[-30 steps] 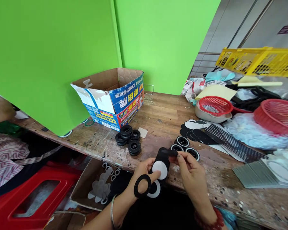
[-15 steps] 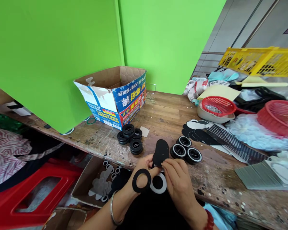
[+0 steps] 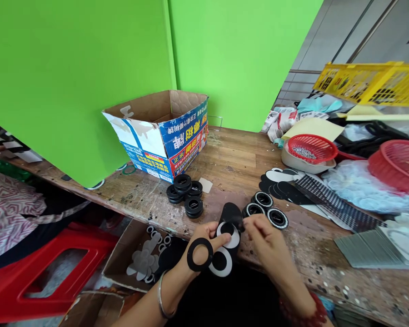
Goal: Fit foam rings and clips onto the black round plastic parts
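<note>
My left hand (image 3: 207,240) grips a black sheet of rounded pads (image 3: 231,213), its thumb pressed on a white ring (image 3: 232,240) with a black centre. Below the thumb hangs another white-rimmed black disc (image 3: 220,261). A flat black ring (image 3: 200,254) lies against the base of my left thumb. Beside the sheet's right edge, the fingers of my right hand (image 3: 267,240) are pinched together. A dark blurred bit shows at their tips; what it is cannot be made out. Just beyond stand black rings with white rims (image 3: 276,218) and stacked black rings (image 3: 193,206).
A blue printed carton (image 3: 180,141) stands against the green partition (image 3: 225,54). To the right are black and white cut pieces (image 3: 279,184), red baskets (image 3: 310,147) and a stack of grey-edged cards (image 3: 371,250). A box of scraps (image 3: 122,263) sits below the table edge.
My right hand has moved right, away from my left thumb, still pinched. The black sheet has turned, and a white ring now shows under my left thumb.
</note>
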`<state>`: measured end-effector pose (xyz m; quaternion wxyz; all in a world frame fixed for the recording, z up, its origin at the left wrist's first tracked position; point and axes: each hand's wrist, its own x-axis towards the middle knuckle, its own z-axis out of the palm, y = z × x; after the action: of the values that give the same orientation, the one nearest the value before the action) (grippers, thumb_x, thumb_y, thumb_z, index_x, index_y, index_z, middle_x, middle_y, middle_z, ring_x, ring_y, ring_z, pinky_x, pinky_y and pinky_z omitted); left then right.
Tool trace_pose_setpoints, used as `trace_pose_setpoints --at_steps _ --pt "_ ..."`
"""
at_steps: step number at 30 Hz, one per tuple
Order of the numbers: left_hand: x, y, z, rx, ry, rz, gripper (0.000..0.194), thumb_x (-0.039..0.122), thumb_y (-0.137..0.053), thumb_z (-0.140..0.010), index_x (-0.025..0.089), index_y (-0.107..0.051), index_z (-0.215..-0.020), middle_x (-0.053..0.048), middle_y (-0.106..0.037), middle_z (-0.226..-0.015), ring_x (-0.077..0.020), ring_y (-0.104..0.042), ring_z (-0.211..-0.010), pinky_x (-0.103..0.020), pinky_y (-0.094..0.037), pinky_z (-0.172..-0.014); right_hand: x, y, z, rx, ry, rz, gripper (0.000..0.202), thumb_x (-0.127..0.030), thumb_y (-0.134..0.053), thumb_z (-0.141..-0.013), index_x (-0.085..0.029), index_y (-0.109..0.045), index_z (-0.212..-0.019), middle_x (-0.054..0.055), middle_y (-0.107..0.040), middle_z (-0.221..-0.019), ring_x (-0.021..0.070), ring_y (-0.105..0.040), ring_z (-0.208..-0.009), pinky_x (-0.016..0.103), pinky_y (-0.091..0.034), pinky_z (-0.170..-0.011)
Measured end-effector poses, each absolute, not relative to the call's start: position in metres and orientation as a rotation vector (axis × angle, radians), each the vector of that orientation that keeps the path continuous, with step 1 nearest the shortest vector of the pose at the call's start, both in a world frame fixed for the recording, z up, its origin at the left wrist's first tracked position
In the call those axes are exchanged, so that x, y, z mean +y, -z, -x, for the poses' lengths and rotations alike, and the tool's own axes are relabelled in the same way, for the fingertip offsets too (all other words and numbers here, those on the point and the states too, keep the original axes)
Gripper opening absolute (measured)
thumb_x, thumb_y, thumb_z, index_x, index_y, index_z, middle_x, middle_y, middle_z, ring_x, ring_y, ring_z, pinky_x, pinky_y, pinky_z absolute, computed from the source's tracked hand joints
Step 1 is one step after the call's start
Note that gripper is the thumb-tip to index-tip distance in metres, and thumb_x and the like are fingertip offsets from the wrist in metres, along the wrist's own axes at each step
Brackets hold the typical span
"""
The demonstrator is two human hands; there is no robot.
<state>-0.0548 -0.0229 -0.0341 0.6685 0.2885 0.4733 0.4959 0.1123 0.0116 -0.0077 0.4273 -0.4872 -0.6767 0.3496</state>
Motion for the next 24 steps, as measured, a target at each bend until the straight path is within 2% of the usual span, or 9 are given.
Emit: trace_pose_setpoints --at_steps 4,7,11,14,18,24 --pt "-0.02 0.045 0.057 1.087 -1.115 -0.727 0.032 0.035 -0.083 -0.065 0.014 -0.071 -0.085 -0.002 -0.067 -0.073 -0.0116 -0.054 -0.063 -0.022 -0.039 -0.058 0.014 -0.008 -0.127 -1.315 -0.778 1.27 0.029 -0.048 -0.057 -0.092 -0.02 -0.066 -0.09 0.001 -0.064 -0.074 0.0152 -0.058 -0.067 0.029 -0.049 -0.066" --pt "-0.019 0.046 0.055 1.091 -1.164 -0.751 0.035 0.039 -0.083 -0.065 0.014 -0.07 -0.085 -0.001 -0.066 -0.074 -0.0122 -0.055 -0.067 -0.023 -0.041 -0.063 0.009 -0.012 -0.125 -1.33 -0.803 1.222 0.027 -0.045 -0.059 -0.092 -0.02 -0.068 -0.094 0.005 -0.07 -0.09 0.0193 -0.066 -0.082 0.034 -0.054 -0.078" --pt "-0.018 0.042 0.053 1.137 -1.178 -0.768 0.036 0.048 -0.075 -0.073 0.013 -0.071 -0.08 -0.001 -0.063 -0.07 -0.0117 -0.052 -0.064 -0.023 -0.039 -0.06 -0.003 -0.005 -0.113 -1.5 -0.672 1.196 0.022 -0.038 -0.058 -0.093 -0.021 -0.071 -0.092 0.008 -0.069 -0.103 0.0221 -0.065 -0.098 0.037 -0.052 -0.089" --pt "-0.018 0.038 0.054 1.109 -1.158 -0.779 0.035 0.046 -0.075 -0.073 0.012 -0.072 -0.082 -0.001 -0.063 -0.069 -0.0109 -0.05 -0.06 -0.023 -0.037 -0.057 -0.01 0.002 -0.104 -1.559 -0.611 1.144 0.016 -0.03 -0.056 -0.094 -0.023 -0.069 -0.096 0.007 -0.067 -0.108 0.0196 -0.064 -0.102 0.033 -0.052 -0.089" --pt "-0.018 0.032 0.053 1.078 -1.203 -0.853 0.032 0.042 -0.076 -0.073 0.013 -0.073 -0.083 -0.001 -0.063 -0.07 -0.011 -0.05 -0.061 -0.023 -0.039 -0.059 -0.015 0.008 -0.09 -1.664 -0.592 1.025 0.014 -0.02 -0.054 -0.094 -0.022 -0.067 -0.098 0.007 -0.065 -0.109 0.0172 -0.064 -0.102 0.028 -0.053 -0.084" --pt "-0.02 0.037 0.049 1.095 -1.228 -0.979 0.031 0.038 -0.075 -0.073 0.016 -0.073 -0.095 -0.003 -0.068 -0.076 -0.0191 -0.06 -0.076 -0.029 -0.048 -0.073 -0.014 0.015 -0.065 -1.896 -0.448 0.793 0.023 -0.008 -0.049 -0.094 -0.02 -0.067 -0.104 0.008 -0.068 -0.106 0.0194 -0.062 -0.101 0.034 -0.052 -0.088"
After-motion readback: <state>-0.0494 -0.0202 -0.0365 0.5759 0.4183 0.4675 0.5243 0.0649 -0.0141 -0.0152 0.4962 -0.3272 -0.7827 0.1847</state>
